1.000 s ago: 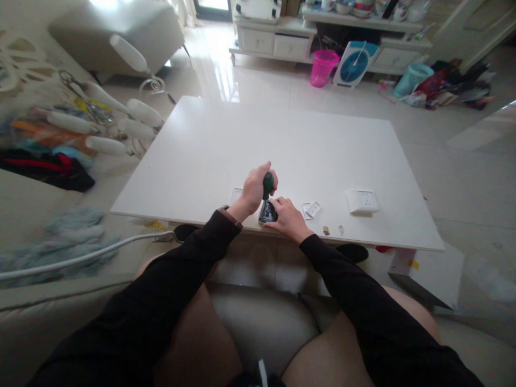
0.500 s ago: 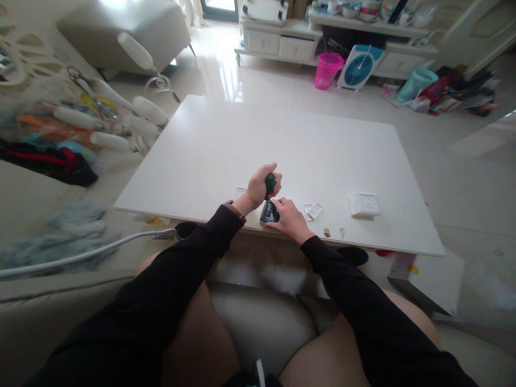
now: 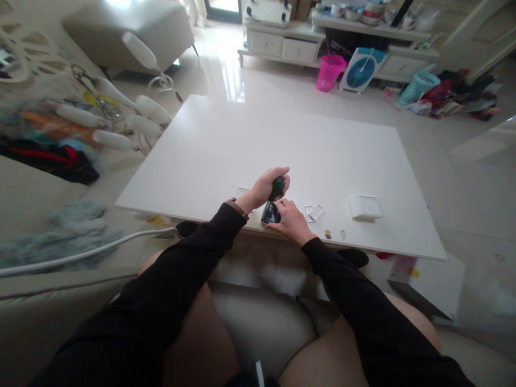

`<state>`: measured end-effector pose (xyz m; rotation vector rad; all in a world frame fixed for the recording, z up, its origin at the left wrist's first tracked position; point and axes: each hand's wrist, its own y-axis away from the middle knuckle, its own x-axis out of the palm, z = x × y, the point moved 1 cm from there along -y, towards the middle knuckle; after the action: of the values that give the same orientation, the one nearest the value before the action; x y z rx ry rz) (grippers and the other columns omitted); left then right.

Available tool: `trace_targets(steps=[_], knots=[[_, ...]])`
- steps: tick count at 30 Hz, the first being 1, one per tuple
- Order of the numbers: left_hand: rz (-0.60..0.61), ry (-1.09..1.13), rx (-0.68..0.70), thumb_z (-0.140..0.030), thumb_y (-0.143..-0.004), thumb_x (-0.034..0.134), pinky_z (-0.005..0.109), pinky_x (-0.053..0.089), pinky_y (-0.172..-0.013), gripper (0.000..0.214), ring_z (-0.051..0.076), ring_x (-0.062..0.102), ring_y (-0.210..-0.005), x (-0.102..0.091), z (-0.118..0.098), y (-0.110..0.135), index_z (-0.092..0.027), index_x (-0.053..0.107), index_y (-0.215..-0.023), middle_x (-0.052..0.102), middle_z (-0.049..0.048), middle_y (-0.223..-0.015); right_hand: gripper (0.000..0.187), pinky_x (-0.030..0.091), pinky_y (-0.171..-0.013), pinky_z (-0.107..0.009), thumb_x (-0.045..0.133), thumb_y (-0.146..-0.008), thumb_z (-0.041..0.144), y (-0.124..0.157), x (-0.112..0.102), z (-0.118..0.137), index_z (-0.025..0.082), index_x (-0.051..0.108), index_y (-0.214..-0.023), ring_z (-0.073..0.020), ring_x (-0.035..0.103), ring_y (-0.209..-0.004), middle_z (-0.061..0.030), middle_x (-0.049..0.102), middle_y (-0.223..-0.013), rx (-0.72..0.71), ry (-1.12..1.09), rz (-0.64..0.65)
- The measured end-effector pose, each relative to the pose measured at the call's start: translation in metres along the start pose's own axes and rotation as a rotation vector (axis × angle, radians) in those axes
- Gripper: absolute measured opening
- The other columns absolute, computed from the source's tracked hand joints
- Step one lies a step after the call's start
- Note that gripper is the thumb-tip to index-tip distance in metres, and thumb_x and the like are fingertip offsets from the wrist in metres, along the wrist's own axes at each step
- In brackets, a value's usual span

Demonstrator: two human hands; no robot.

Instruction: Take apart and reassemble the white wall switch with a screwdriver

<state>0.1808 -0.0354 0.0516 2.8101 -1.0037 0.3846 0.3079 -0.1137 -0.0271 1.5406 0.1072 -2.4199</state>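
My left hand (image 3: 269, 185) is wrapped round the dark green handle of a screwdriver (image 3: 278, 186), held upright above a small black socket block (image 3: 270, 214). The screwdriver's tip is too small to make out against the block. With thumb and fingers, my right hand (image 3: 291, 219) grips the block's right side near the table's front edge. Beside that hand lie two small white frame pieces (image 3: 314, 213). A clear plate (image 3: 242, 192) is partly hidden behind my left wrist.
On the white table (image 3: 282, 140), a white wall socket (image 3: 365, 207) stands to the right. A small yellow figure sticker (image 3: 328, 234) and a tiny pale piece (image 3: 343, 234) lie near the front edge. A lamp with white shades (image 3: 151, 109) reaches the table's left side.
My left hand has turned a little on the screwdriver, and the handle now leans slightly right. My right hand keeps its hold on the socket block. The view has shifted slightly.
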Motion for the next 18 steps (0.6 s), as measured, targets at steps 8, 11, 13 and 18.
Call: trace_targets(steps=[8,11,13,18], knots=[[0.167,0.028,-0.101,-0.067,-0.083,0.057,0.028,0.015,-0.037,0.064,0.009,0.032,-0.035,-0.007,-0.005,0.0,-0.018,0.051,-0.042,0.03,-0.0016,-0.043,0.069,0.052,-0.104,-0.046,0.088,-0.079,0.042,0.0,0.001,0.0,0.021,0.059,-0.137,-0.0321,0.053,-0.124,-0.0126,0.061,-0.13,0.01,0.005,0.008],[0.233,0.024,-0.114,-0.067,-0.083,0.057,0.028,0.017,-0.037,0.063,0.009,0.032,-0.035,-0.009,-0.005,-0.004,-0.018,0.054,-0.042,0.033,-0.0007,-0.044,0.069,0.052,-0.105,-0.045,0.088,-0.079,0.042,0.0,0.0,0.0,0.02,0.059,-0.138,-0.0321,0.054,-0.125,-0.0127,0.061,-0.13,0.01,0.007,0.008],[0.189,0.018,-0.091,-0.07,-0.085,0.054,0.028,0.016,-0.038,0.067,0.009,0.03,-0.034,-0.007,-0.004,-0.006,-0.019,0.052,-0.042,0.03,-0.0017,-0.042,0.07,0.053,-0.104,-0.045,0.088,-0.079,0.042,0.0,0.0,0.0,0.019,0.059,-0.138,-0.0323,0.054,-0.124,-0.013,0.062,-0.129,0.003,0.011,0.001],[0.077,-0.127,0.002,-0.078,-0.088,0.049,0.027,0.021,-0.041,0.074,0.009,0.033,-0.036,0.011,0.0,-0.001,-0.019,0.051,-0.042,0.033,-0.0006,-0.037,0.056,0.055,-0.099,-0.045,0.086,-0.08,0.045,-0.001,0.001,-0.001,0.017,0.067,-0.124,-0.033,0.057,-0.119,-0.0148,0.064,-0.125,0.002,0.033,0.003]])
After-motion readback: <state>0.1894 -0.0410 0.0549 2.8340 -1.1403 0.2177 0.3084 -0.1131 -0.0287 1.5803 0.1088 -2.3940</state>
